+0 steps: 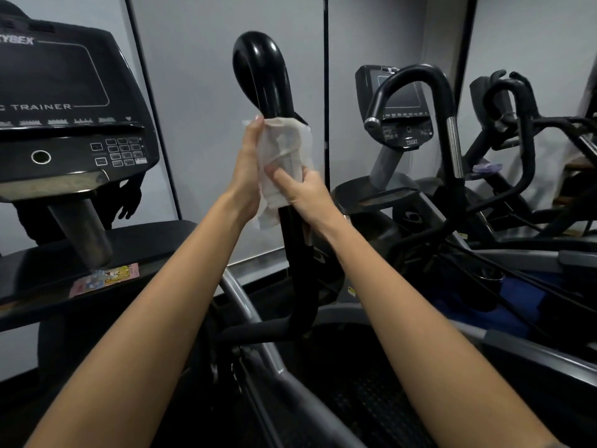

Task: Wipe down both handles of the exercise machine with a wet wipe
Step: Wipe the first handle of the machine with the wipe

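Both the left hand (247,166) and the right hand (303,189) curl around the wet wipe (286,150), pressing it onto the black handle (274,88).

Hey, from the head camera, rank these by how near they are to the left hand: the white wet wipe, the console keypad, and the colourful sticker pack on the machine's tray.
1. White wet wipe: held in the left hand, wrapped on the black handle.
2. Console keypad: to its left.
3. Colourful sticker pack: lower left, on the tray.

Glossy black handle (261,69); thin white cloth-like wipe (287,150).
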Demonstrator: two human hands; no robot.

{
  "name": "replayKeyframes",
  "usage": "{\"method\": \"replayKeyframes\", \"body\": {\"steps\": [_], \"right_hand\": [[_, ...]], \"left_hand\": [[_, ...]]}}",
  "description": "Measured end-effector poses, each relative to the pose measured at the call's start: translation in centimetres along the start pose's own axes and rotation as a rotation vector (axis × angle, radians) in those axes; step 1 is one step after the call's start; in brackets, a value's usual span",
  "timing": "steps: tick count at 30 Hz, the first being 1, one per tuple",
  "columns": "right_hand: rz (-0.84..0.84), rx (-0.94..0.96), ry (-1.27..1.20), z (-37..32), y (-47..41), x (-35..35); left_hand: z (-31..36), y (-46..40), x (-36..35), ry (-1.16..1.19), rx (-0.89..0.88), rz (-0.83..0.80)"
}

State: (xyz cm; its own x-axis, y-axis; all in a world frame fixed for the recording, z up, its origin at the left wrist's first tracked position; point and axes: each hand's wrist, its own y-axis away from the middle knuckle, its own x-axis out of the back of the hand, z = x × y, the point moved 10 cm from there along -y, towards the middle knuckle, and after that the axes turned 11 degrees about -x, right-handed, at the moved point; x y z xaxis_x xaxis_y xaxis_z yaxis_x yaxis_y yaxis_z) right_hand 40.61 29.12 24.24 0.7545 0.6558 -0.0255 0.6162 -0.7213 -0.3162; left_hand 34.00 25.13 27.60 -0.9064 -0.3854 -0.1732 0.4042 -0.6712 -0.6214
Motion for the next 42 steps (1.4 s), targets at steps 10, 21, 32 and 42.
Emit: {"method": "replayKeyframes", "body": {"steps": [10, 21, 32, 42], "right_hand": [[0.041, -0.020, 0.545, 2.4, 4.8, 1.0], [0.111, -0.021, 0.211, 2.7, 0.4, 0.5], [0.147, -0.093, 0.446, 9.3, 5.0, 1.9], [-0.102, -0.011, 0.044, 3.1, 1.9, -0.2]], "left_hand": [[-0.4, -0.8, -0.7, -0.272, 0.065, -0.011], [-3.7, 1.1, -0.4, -0.202, 0.173, -0.103], [-3.4, 0.7, -0.8, -0.170, 0.128, -0.062], [-3.8, 0.7, -0.1, -0.269, 0.122, -0.102]]}}
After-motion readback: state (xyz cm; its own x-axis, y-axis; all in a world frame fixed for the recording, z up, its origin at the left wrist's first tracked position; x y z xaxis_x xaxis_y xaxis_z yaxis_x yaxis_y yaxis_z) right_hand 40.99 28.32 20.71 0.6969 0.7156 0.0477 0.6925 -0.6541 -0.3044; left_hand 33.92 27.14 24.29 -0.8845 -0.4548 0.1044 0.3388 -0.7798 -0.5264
